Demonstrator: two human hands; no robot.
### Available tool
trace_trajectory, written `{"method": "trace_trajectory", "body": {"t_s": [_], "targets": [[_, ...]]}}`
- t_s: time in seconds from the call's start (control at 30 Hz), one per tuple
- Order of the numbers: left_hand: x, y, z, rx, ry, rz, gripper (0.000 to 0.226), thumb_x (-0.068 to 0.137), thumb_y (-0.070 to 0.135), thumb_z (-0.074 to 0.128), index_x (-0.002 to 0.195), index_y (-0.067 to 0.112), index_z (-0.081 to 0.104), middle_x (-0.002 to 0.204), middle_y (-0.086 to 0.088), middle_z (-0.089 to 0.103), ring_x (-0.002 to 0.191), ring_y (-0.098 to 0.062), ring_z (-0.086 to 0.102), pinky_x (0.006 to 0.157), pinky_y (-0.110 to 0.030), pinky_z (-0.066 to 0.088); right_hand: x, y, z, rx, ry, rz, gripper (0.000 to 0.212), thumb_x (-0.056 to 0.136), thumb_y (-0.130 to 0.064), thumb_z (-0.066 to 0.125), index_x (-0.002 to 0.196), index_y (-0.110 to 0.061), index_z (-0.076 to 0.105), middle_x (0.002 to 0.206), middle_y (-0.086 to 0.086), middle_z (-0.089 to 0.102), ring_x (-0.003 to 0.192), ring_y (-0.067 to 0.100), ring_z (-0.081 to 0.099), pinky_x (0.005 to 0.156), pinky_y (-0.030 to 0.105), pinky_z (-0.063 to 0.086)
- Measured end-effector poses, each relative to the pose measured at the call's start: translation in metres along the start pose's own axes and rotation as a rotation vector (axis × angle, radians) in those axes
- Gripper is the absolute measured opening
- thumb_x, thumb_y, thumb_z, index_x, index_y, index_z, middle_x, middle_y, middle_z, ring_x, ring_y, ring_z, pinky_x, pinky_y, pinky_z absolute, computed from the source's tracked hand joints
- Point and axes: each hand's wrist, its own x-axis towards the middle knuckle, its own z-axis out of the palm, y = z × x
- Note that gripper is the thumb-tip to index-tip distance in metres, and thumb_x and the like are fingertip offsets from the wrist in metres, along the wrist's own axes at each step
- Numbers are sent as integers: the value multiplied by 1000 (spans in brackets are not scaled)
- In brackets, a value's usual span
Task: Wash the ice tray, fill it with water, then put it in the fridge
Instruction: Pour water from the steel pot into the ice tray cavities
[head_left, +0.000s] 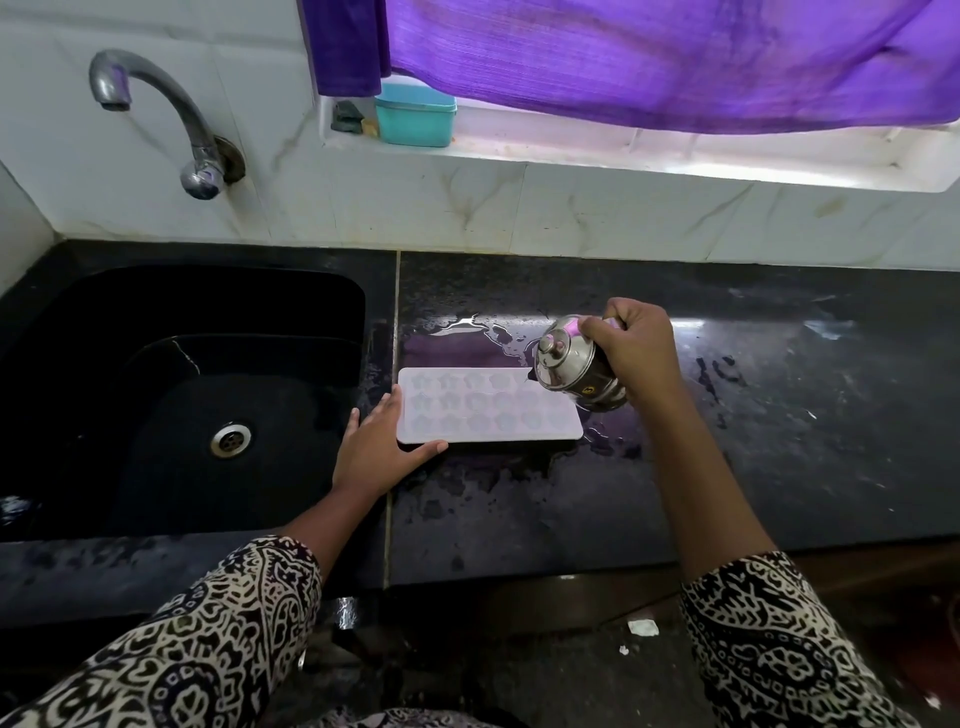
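I judge the task to be in its middle step, the filling. The ice tray (488, 410) lies flat on the wet black desk (727, 441), just right of the sink (182, 395), with its star-shaped pockets facing up. My left hand (376, 449) presses open against the tray's near-left corner, thumb along the front edge, steadying it without closing a grip on it. My right hand (631, 345) has its grip clamped around a small steel pot (576, 366), tipped so its lidded mouth leans down over the tray's far-right corner, directly below and left of that grip.

I cannot make out a stream of water, nor tell which pockets hold water; the tray is pale and the glare hides it. Puddles on the desk beyond the tray and under the pot suggest the washing is done. The tap (156, 114) is dry.

Still to do, as I read it: finish filling the pockets, set the pot down, then lift the tray level and carry it to the fridge, which is out of view.
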Motion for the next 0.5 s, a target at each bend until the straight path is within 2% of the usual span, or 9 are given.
{"method": "trace_trajectory", "body": {"t_s": [0.07,0.17,0.27,0.37,0.5], "targets": [[0,-1,0,5,-3,2,123,62,90,36,155,14,10,160,-3,22,147,-11,18,121,-38,3,0,-1,0,-4,-3,-2,43,80,-8,66,53,-19,34,50,-5,33,47,7,29,44,17,29],[1,-2,1,9,4,11,122,62,88,36,155,13,10,160,-3,23,147,-12,18,120,-38,3,1,-2,-1,5,-9,-8,42,79,-8,66,53,-19,34,49,-5,32,47,7,29,45,18,28],[2,-3,2,16,3,5,125,57,91,27,155,14,10,160,-4,24,147,-12,19,120,-37,3,2,-3,-2,4,-14,-4,41,79,-9,65,53,-18,35,49,-5,34,47,7,30,44,17,28],[1,-3,3,23,1,-1,124,60,90,32,155,14,10,159,-5,24,147,-12,19,120,-37,3,2,-4,-1,4,-21,-12,41,79,-8,65,53,-19,35,49,-6,33,47,6,29,42,13,27],[1,-2,2,30,2,0,124,59,90,29,155,13,10,159,-5,26,147,-10,18,120,-36,3,4,-4,-3,-11,-22,-13,40,80,-10,65,53,-19,36,51,-5,35,49,7,31,48,22,29]]}}
